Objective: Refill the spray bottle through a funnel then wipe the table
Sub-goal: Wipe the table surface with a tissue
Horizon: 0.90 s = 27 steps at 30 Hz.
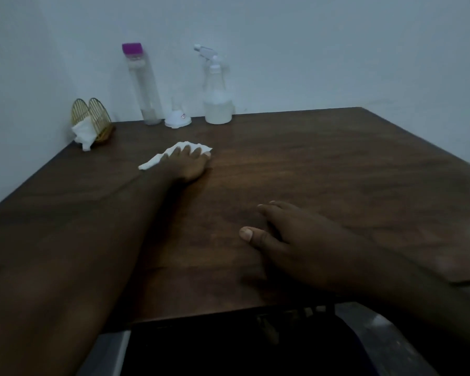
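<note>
1 white tissue (154, 163) under flat left hand (191, 164) on wooden table (337, 172)

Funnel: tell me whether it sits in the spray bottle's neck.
No, the funnel stands wide end down on the table, left of the spray bottle, whose trigger head is on.

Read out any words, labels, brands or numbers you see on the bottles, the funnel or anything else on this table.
Nothing here can be read as text.
Funnel: a small mark on its side, too small and blurred to read.
Tall bottle: pale patch under the purple cap, no legible lettering.
Spray bottle: no label visible.
Napkin holder: no writing visible.
</note>
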Motion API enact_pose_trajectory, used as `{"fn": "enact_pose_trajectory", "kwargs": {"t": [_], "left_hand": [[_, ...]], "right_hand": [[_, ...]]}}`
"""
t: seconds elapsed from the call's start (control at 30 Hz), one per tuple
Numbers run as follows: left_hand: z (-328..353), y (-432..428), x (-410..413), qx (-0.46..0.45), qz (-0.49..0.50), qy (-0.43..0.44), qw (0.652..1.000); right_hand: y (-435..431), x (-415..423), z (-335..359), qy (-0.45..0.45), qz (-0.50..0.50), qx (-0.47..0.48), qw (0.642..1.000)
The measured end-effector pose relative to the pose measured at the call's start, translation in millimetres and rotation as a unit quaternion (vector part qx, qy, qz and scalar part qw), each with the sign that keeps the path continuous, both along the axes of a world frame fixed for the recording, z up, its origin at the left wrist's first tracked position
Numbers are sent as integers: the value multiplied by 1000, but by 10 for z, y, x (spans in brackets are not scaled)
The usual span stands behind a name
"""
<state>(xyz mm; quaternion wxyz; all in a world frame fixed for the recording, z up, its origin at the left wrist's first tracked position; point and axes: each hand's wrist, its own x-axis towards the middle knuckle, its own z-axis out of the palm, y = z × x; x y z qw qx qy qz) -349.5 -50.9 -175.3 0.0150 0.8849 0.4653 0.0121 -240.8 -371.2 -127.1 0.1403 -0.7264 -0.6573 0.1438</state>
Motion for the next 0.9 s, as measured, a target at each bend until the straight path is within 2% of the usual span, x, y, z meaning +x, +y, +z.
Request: {"fn": "enact_pose_trajectory", "kwargs": {"t": [0.1, 0.23, 0.37, 0.5, 0.57, 0.63, 0.77, 0.83, 0.9], "left_hand": [[9, -405, 520, -9, -59, -26, 998], [118, -1421, 1202, -38, -172, -23, 984], [188, -2417, 1580, -16, -331, 15, 943], [96, -2811, 1310, -42, -434, 29, 900], [57, -2758, 958, -48, -419, 29, 906], [29, -2520, 502, -58, -359, 6, 931], [122, -1897, -491, -97, -167, -129, 973], [158, -1787, -713, -85, -86, -78, 990], [150, -1921, -659, -66, -70, -18, 995]], "right_hand": [[-350, 54, 86, 2, -38, 40, 998], [-826, 208, 156, 24, -116, 80, 990], [-1116, 308, 120, 50, -172, 133, 975], [-1235, 396, 14, 61, -197, 148, 967], [-1231, 375, -39, 63, -195, 152, 967], [-1176, 319, -109, 65, -179, 141, 972], [-1007, 168, -213, 71, -118, 113, 984], [-959, 130, -234, 72, -90, 103, 988], [-948, 117, -251, 81, -74, 103, 989]]}}
